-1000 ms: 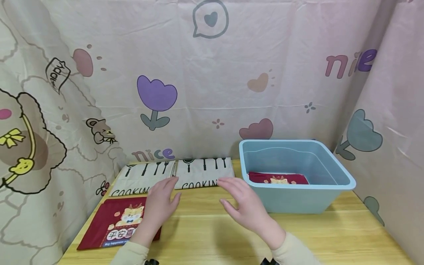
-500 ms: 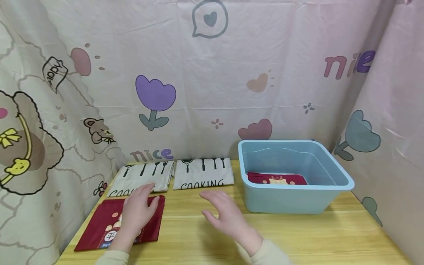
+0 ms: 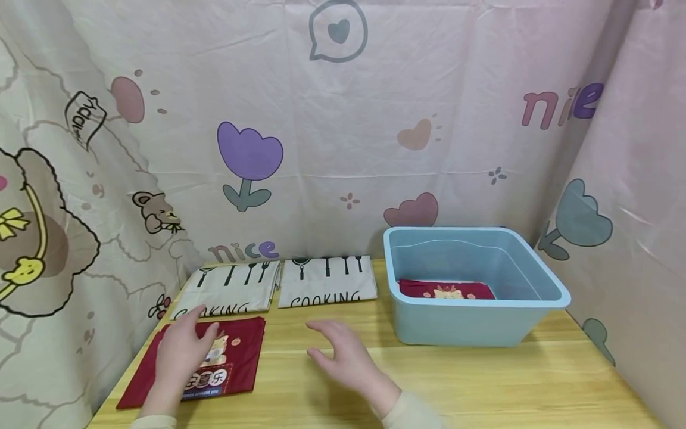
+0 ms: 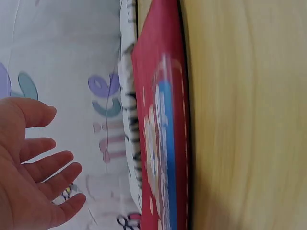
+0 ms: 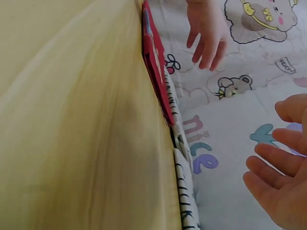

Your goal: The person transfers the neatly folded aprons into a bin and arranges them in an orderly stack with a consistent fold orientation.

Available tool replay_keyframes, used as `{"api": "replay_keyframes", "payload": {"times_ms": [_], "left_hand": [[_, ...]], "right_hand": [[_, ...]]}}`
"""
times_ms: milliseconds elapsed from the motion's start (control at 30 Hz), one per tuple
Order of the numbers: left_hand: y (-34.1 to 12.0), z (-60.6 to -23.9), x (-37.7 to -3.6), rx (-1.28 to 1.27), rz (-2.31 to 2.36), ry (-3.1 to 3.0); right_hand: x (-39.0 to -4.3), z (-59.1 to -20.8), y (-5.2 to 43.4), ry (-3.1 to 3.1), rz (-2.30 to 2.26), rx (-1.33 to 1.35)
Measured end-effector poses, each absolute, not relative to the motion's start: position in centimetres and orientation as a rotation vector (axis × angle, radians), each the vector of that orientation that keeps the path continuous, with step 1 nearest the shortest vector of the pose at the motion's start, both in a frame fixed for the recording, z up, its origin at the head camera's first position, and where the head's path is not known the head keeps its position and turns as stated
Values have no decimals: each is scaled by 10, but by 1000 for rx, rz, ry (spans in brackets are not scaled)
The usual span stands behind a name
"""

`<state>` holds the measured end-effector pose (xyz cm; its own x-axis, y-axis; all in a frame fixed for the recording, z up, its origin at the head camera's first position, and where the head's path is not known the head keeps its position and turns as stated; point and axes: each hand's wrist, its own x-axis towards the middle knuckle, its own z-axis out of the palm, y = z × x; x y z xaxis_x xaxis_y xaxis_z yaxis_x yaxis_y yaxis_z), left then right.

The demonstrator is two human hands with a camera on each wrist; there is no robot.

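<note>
Head view showed me the left hand (image 3: 177,354) had moved left, the red cloth (image 3: 246,345) now under it, probably its work. The right hand (image 3: 348,360) moved too; both held nothing.

The packet (image 3: 238,356) lies left of the bin (image 3: 455,325), before cloths (image 3: 227,290).

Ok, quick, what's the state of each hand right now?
Left hand: open, holding nothing, above the red cloth.
Right hand: open, holding nothing, above the table.
</note>
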<state>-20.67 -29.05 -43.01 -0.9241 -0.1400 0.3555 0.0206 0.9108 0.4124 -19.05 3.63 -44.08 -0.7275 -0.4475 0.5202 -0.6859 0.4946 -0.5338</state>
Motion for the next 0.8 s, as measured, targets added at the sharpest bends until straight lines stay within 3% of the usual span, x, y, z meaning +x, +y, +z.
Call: {"api": "replay_keyframes", "payload": {"times_ms": [800], "left_hand": [[-368, -440, -201, 670, -891, -2845]], "right_hand": [[-187, -459, -10, -2498, 1835, 852]]}}
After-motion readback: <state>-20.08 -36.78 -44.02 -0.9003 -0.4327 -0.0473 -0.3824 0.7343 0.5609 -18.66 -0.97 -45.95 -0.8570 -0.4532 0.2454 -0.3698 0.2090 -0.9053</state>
